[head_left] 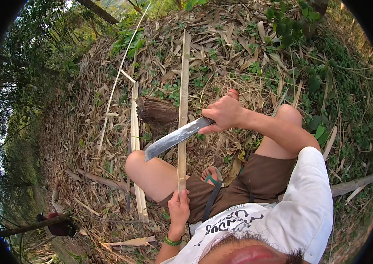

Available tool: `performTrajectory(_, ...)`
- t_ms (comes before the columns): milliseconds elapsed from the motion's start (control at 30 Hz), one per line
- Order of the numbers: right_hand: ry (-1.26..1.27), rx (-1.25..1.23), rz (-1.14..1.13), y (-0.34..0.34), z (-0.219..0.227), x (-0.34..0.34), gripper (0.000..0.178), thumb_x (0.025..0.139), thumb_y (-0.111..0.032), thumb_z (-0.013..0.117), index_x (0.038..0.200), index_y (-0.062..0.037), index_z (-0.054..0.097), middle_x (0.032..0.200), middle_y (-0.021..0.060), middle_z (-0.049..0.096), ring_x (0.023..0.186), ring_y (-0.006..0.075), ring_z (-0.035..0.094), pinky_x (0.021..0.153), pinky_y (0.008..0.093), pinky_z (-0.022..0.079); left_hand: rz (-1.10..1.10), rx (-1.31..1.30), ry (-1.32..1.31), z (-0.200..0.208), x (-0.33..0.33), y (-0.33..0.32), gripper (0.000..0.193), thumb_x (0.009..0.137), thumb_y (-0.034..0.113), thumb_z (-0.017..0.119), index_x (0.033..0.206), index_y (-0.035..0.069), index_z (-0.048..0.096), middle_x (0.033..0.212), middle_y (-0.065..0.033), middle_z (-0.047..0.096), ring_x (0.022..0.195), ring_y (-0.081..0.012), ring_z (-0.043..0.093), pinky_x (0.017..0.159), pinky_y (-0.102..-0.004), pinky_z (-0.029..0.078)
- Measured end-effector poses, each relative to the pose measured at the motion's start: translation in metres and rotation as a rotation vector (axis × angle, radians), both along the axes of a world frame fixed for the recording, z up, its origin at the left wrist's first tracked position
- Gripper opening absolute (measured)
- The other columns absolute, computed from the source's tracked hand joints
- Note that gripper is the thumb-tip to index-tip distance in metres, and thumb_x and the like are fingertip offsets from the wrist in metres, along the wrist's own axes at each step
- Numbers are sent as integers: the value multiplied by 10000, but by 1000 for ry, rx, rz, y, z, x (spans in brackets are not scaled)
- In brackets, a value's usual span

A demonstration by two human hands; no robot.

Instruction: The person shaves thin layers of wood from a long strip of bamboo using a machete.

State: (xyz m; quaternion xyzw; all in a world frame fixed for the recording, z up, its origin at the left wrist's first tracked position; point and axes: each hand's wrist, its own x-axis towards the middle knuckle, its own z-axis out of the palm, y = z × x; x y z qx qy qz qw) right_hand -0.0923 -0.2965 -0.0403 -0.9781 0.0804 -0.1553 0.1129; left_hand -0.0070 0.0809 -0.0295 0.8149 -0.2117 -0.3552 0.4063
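My left hand [180,206] is closed around the near end of a long, pale split bamboo strip [184,75], beside my left thigh. The strip runs away from me, passing the end of a short brown log [158,110]. In my right hand [225,112] is a machete [173,138], gripped by its handle, whose reddish end sticks out behind the fist. Its broad grey blade points left and crosses over the strip, with the tip close above my left knee. Whether the blade's edge touches the strip, I cannot tell.
More pale bamboo strips [136,127] lie left of the log, with a thin long one [118,79] farther left. Dry leaves and green plants cover the ground. A branch [103,179] lies at the left, another [355,185] at the right. Another person [59,222] is at the lower left.
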Motion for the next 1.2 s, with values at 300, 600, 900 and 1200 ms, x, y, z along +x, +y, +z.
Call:
performTrajectory(300, -148, 124, -598, -138, -10, -28, 726, 948, -726, 447, 688, -72, 623, 530, 105, 572, 507, 291, 622, 516, 461, 508, -118, 63, -540, -7, -23, 10, 247, 1040, 180, 538, 907, -17, 606, 588, -114, 527, 506, -179, 516, 504, -333, 408)
performTrajectory(600, -71, 183, -680, -142, -8, -47, 774, 916, -782, 425, 733, -63, 646, 570, 124, 607, 548, 310, 662, 519, 462, 526, -106, 30, -546, -3, -22, 10, 200, 1035, 145, 538, 934, -15, 603, 601, -150, 522, 502, -292, 515, 501, -371, 400)
performTrajectory(900, -25, 162, -684, -133, -13, -43, 833, 890, -806, 442, 758, -16, 668, 596, 176, 629, 655, 363, 686, 617, 495, 547, -68, 78, -481, -6, -16, 16, 212, 1044, 158, 533, 946, -15, 608, 585, -110, 479, 495, -202, 479, 497, -357, 395)
performTrajectory(1200, -350, 550, -989, -169, -19, -69, 895, 917, -800, 373, 759, 27, 678, 586, 123, 582, 592, 295, 580, 591, 403, 426, 5, -48, -537, -9, -12, -3, 206, 1046, 140, 514, 985, -24, 623, 659, -143, 542, 540, -240, 538, 543, -350, 433)
